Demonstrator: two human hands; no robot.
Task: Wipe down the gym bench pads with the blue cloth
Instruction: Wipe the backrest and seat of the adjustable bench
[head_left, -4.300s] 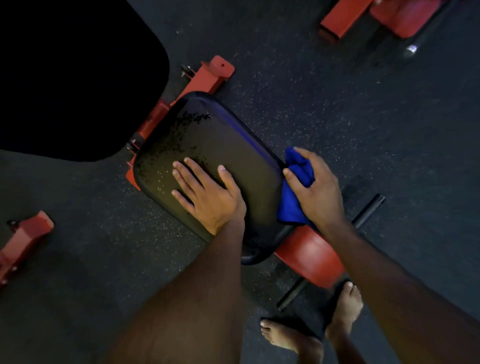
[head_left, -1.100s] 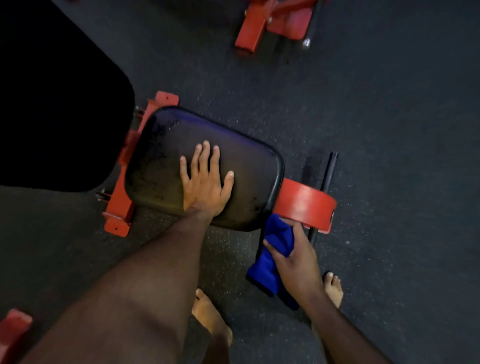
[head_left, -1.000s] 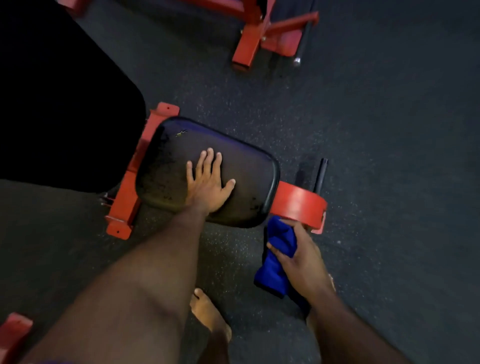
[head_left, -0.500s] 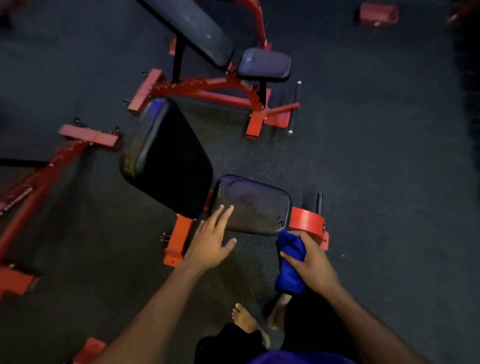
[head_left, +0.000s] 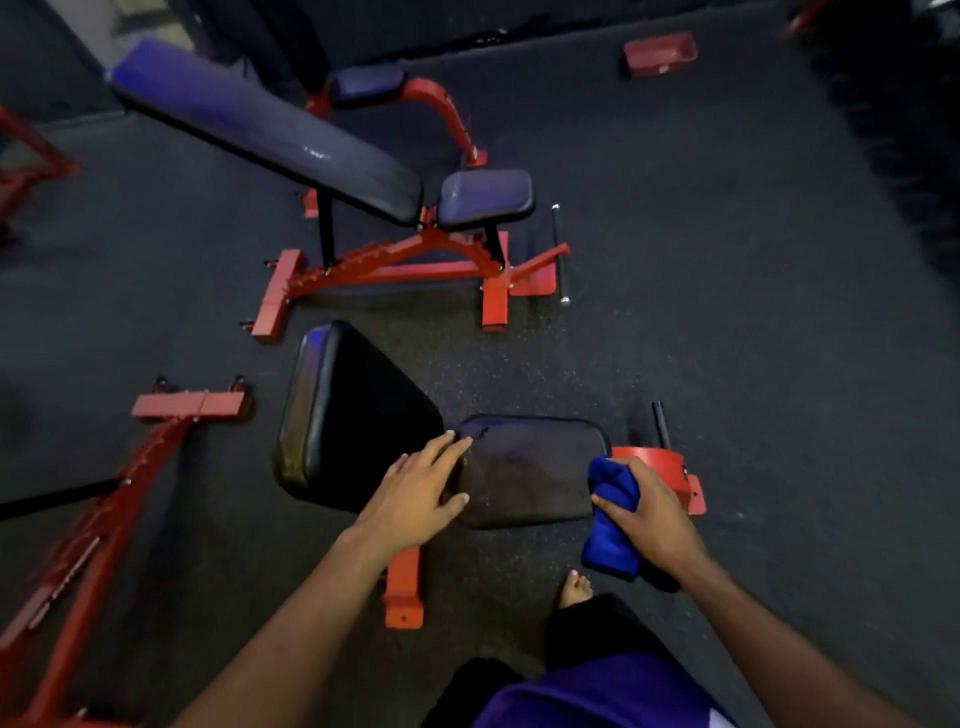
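The black seat pad (head_left: 530, 467) of the near bench lies below me, with its larger black back pad (head_left: 353, 415) tilted up to the left. My left hand (head_left: 415, 493) hovers open, fingers spread, over the gap between the two pads, its fingertips at the seat pad's left edge. My right hand (head_left: 649, 519) grips the bunched blue cloth (head_left: 610, 519) at the seat pad's right edge, beside the red frame end (head_left: 660, 467).
A second red-framed bench with a long back pad (head_left: 270, 130) and small seat pad (head_left: 485, 197) stands further off. Red frame bars (head_left: 187, 405) lie at the left, a red foot (head_left: 402, 587) below my left wrist. My bare foot (head_left: 574, 587) rests on dark rubber floor.
My view has risen and pulled back from the bench. My left hand lifted off the seat pad's top and shifted to its left edge. My right hand keeps the cloth at the right edge.
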